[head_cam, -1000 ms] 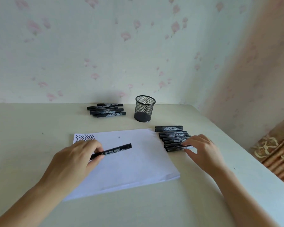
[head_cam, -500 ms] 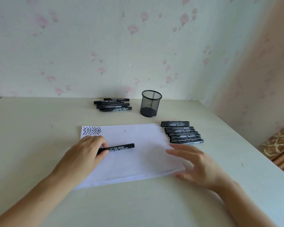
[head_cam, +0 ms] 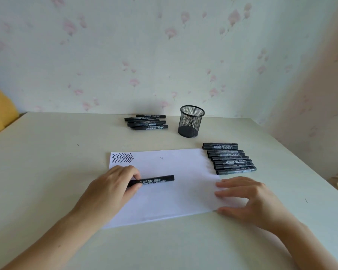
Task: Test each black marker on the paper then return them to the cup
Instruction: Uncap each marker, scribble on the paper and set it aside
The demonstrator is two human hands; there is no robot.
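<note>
- We noted the left hand [head_cam: 113,184] curled round one end of a black marker [head_cam: 154,180], thumb and fingers pinching the barrel; the rest of the marker pointed right, lying low over the white paper [head_cam: 170,190].
- Whether that marker touched the sheet or sat just above it, we could not tell. Its cap end looked closed.
- The right hand [head_cam: 248,197] lay relaxed with fingers straight and spread, fingertips resting on the right edge of the paper, thumb near the sheet's near right corner. It held nothing.
- The paper sat flat on the pale worktop [head_cam: 47,162]. We recorded a block of black zigzag strokes [head_cam: 122,158] in its far left corner, and a tiny mark near the far edge, too small to read.
- A row of markers [head_cam: 230,160] lay side by side just beside the paper's right edge, beyond the right hand, all pointing left to right.
- A second pile of markers [head_cam: 146,122] lay at the back of the worktop, just left of the cup.
- The black mesh cup [head_cam: 191,121] stood upright near the wall; we saw no marker in it.
- Behind stood pale wallpaper [head_cam: 164,55] with faint pink flowers.
</note>
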